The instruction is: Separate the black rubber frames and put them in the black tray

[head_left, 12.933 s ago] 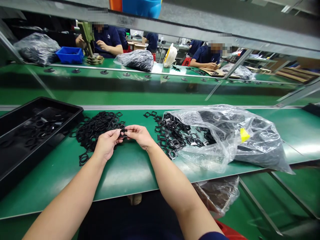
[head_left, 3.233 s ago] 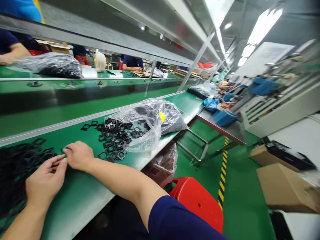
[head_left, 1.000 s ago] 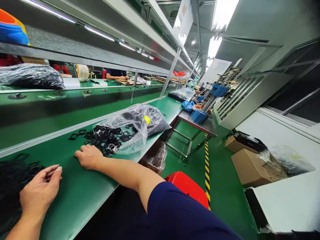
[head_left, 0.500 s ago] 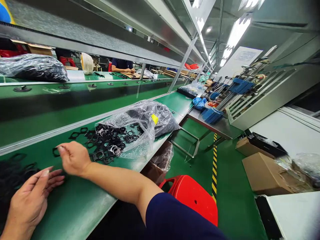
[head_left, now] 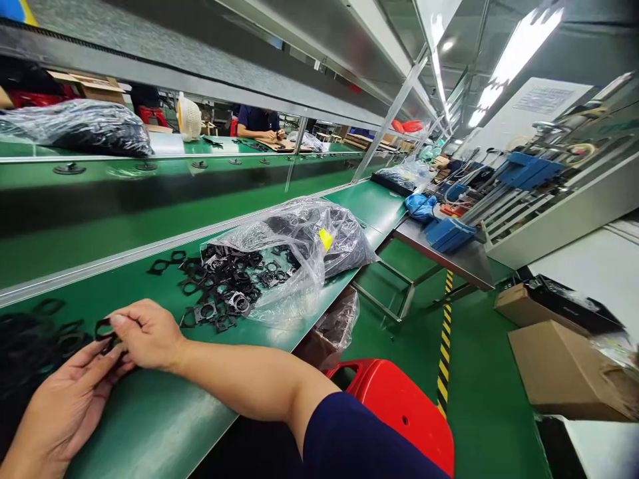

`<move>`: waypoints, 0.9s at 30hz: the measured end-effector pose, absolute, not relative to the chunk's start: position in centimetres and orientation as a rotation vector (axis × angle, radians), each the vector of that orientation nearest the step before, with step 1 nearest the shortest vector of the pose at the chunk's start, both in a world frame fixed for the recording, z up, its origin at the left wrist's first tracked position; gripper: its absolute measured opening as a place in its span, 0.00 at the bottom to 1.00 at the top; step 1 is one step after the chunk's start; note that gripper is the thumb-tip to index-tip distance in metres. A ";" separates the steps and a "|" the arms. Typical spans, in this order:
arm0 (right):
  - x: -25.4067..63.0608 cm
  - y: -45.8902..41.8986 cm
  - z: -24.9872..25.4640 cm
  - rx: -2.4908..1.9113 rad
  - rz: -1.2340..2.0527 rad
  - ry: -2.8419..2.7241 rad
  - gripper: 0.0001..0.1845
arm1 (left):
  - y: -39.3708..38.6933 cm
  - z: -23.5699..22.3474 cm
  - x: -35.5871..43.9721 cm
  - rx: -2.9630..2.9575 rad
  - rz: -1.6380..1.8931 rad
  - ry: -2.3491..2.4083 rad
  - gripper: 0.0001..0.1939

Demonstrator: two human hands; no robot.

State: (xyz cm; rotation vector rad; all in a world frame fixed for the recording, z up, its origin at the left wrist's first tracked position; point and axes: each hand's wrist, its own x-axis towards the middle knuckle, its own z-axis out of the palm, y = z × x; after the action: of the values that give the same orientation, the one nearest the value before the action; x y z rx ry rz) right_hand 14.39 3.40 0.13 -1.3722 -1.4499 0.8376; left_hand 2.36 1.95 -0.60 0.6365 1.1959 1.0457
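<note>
The right hand (head_left: 147,334) pinches a small black frame (head_left: 104,328) between thumb and fingertips, closed narrowly on the piece. The left hand (head_left: 64,407) sits just below it, its fingers loosely curled and rising to the same frame (whether they grip it or only touch it, I cannot tell). Just left of both hands, a heap of black rings (head_left: 34,339) lies on the green belt (head_left: 144,416), partly cut off by the edge of the view. Farther along the belt, past the right wrist, a pile of black square frames (head_left: 219,289) spills from the mouth of a clear plastic bag (head_left: 299,239), which has a yellow tag (head_left: 325,239) on it. Beyond the belt's near edge stands a red plastic stool (head_left: 399,412), with a steel table (head_left: 479,266) holding blue bins (head_left: 449,234) farther off. Across the line, a co-worker in a navy shirt (head_left: 257,120) sits working at a facing belt.
</note>
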 end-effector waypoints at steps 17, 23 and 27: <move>14.9 3.7 -0.7 -1.409 0.868 -1.477 0.14 | 1.0 -1.8 2.6 0.948 1.165 1.228 0.34; 15.4 4.1 -0.5 -1.434 0.901 -1.338 0.10 | 1.3 -1.8 2.3 0.968 1.258 1.400 0.27; 15.0 4.3 -1.4 -1.348 1.157 -1.241 0.11 | 1.3 -1.5 2.3 0.997 1.288 1.396 0.31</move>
State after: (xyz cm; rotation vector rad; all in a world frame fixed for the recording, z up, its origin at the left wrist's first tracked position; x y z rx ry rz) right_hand 14.99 4.30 -1.38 -1.3475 -1.2410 1.1566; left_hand 2.33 1.32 -1.53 0.9973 1.3963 1.2880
